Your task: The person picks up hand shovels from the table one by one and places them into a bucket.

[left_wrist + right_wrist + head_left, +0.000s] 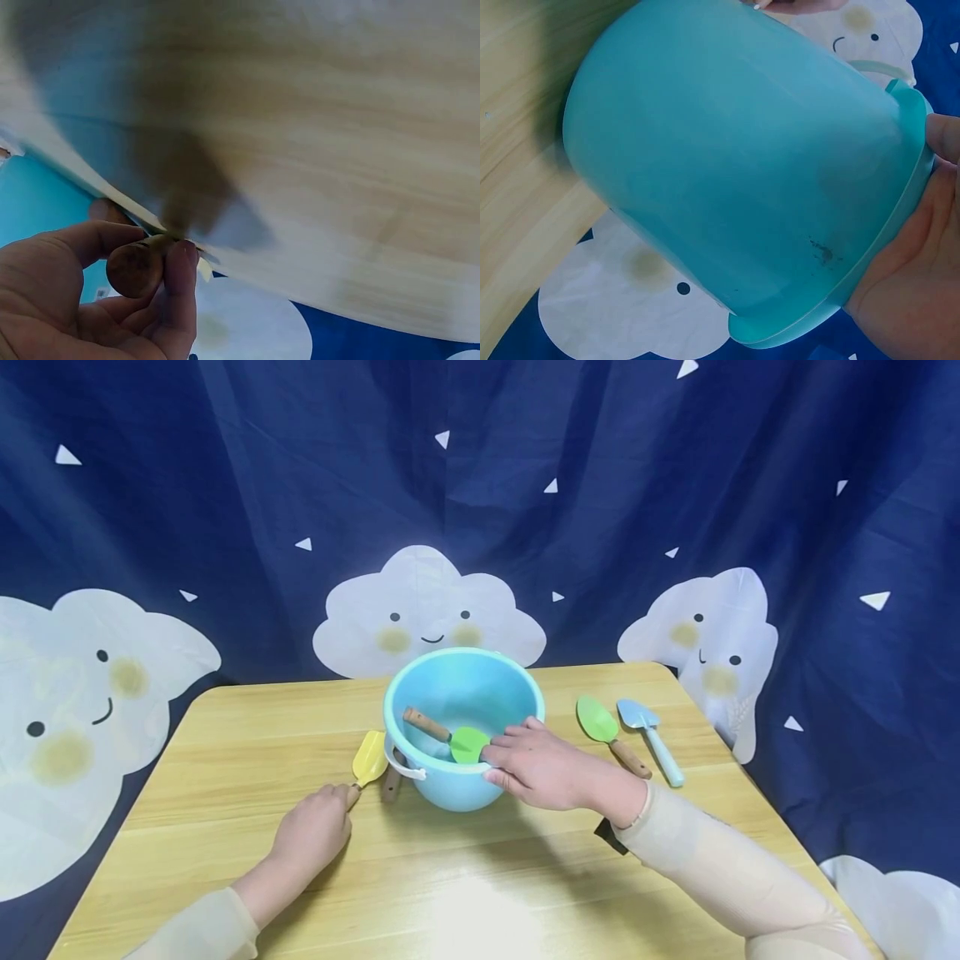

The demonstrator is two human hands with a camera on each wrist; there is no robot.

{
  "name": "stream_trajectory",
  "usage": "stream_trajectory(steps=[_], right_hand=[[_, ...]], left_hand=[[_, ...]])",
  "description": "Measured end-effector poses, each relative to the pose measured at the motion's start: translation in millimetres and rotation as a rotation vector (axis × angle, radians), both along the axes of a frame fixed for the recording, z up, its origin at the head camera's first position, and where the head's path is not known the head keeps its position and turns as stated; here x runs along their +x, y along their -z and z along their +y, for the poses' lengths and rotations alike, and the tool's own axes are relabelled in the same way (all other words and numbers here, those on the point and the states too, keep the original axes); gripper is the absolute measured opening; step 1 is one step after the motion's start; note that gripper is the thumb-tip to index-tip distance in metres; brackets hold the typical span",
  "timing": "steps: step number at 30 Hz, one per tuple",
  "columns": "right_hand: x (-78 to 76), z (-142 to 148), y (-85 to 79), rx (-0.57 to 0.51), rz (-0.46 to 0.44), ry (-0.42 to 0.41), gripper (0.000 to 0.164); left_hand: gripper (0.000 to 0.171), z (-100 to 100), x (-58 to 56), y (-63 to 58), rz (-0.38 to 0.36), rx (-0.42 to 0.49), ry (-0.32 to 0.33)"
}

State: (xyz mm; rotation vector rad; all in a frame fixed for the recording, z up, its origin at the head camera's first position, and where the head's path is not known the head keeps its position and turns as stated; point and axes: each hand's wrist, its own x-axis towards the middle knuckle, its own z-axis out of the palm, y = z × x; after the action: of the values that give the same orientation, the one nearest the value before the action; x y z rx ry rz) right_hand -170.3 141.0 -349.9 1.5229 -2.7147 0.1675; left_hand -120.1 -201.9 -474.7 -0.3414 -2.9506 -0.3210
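Note:
My left hand (pixel 311 831) pinches the wooden handle (pixel 135 268) of a small yellow toy shovel (pixel 370 760), whose blade points toward the back of the table. A light-blue bucket (pixel 450 793) stands upright at the middle. At the bucket's near right rim, my right hand (pixel 543 768) grips the edge, thumb outside and fingers reaching over. Inside the bucket is a green toy shovel (pixel 468 745) with a wooden handle, its blade close beside my right fingers. Another wooden handle (pixel 391 785) shows at the bucket's left side, the rest of that tool hidden.
To the right lie a green toy shovel (pixel 597 720) with a wooden handle and a blue trowel (pixel 660 747). The bucket's white carrying handle (pixel 401 764) hangs at its left. A dark blue curtain (pixel 480 485) with clouds stands behind the wooden table (pixel 262 727).

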Motion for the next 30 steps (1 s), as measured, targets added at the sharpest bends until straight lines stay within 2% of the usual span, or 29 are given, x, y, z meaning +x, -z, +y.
stream_trajectory(steps=[7,13,21,30], right_hand=[[0.7,1,-0.6,0.001,-0.009,0.004,0.021],[1.3,0,-1.5,0.003,-0.018,0.007,0.021],[-0.5,0,-0.1,-0.007,-0.02,0.005,0.021],[-1.7,1,0.8,-0.001,-0.002,-0.003,0.021]], left_hand=[[0.024,-9,-0.8,-3.9,-0.02,0.001,-0.008],[0.027,-15,-1.5,-13.1,-0.028,0.011,0.008],[0.002,-18,-2.2,-29.8,0.01,0.011,0.023],[0.022,-23,-6.3,-43.9,-0.01,0.001,0.033]])
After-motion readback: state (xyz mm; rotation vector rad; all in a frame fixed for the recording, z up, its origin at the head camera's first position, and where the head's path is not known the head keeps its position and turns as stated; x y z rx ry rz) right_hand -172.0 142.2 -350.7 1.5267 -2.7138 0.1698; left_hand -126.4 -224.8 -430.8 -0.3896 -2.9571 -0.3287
